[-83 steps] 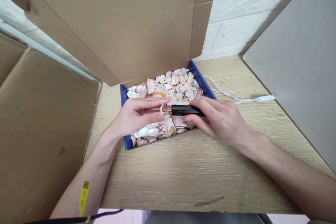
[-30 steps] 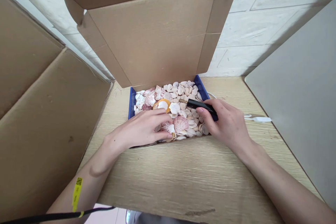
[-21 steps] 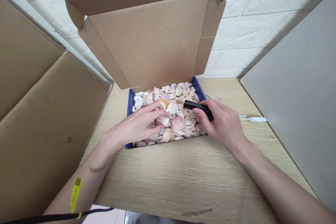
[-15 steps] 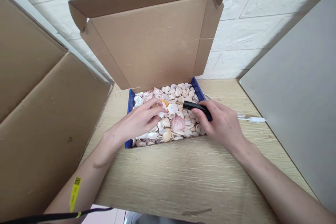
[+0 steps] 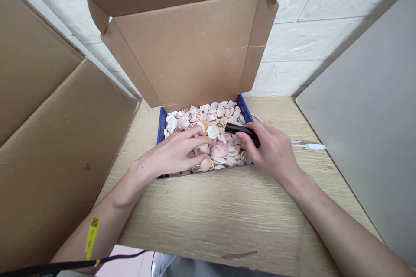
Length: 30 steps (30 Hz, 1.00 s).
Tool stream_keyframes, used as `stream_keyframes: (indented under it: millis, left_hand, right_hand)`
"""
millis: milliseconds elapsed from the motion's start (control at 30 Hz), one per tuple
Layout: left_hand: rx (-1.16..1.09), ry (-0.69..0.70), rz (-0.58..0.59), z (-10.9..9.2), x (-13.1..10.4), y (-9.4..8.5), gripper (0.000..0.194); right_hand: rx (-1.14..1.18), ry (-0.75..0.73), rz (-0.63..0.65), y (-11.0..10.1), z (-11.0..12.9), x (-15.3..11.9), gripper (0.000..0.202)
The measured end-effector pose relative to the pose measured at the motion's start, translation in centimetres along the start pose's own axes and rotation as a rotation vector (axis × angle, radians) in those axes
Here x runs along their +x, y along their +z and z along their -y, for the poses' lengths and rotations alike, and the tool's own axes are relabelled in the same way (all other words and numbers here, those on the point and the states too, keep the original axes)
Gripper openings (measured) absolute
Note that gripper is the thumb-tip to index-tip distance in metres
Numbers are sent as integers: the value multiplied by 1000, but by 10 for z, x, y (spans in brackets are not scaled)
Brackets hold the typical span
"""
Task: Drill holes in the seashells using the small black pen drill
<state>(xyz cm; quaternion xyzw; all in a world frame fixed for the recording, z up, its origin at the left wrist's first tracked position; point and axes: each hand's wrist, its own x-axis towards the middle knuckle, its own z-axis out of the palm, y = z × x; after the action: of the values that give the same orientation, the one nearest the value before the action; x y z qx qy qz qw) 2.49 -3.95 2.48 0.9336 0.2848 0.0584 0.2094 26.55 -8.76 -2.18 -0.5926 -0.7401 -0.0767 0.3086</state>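
A shallow blue-sided cardboard box [image 5: 159,126] holds a heap of seashells, its lid raised behind. My right hand [image 5: 271,147] is closed around a black cylindrical tool [image 5: 238,131] with a small gold-coloured metal tip that points left. That tip sits just right of a white shell dotted with small holes [image 5: 212,132]. Over the left part of the shells, my left hand [image 5: 177,150] has its fingers apart, and no held object shows. Near its fingertips lie a pinkish scallop shell [image 5: 219,150] and a yellowish shell [image 5: 205,165]. An orange piece [image 5: 204,125] shows beyond its fingers.
The brown box lid [image 5: 191,43] leans up toward a white brick-patterned wall [image 5: 325,47]. Cardboard panels [image 5: 52,147] rise on the left, a pale grey panel [image 5: 364,108] on the right. A white cable with a connector [image 5: 313,146] lies on the wooden table [image 5: 208,212].
My left hand has shifted slightly right and toward me, away from the orange piece, with its fingers spread over the nearer shells. My right hand still holds the black tool in nearly the same place.
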Motion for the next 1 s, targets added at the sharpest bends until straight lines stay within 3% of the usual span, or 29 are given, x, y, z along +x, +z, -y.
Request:
stream_keyframes:
  millis: [100, 300, 500, 800, 1000]
  left_hand:
    - [-44, 65, 12, -2, 3, 6, 40]
    - [-83, 178, 60, -2, 6, 17, 43]
    - [-56, 126, -43, -1, 9, 17, 32]
    - [256, 82, -187, 11, 8, 19, 30]
    - [192, 140, -229, 3, 8, 21, 33]
  right_hand:
    - [9, 3, 4, 0, 0, 0, 31]
    - [28, 21, 22, -1, 1, 1, 33]
    - [21, 29, 24, -1, 1, 1, 33]
    - [-8, 24, 26, 0, 1, 1, 35]
    - [11, 49, 11, 1, 2, 2, 36]
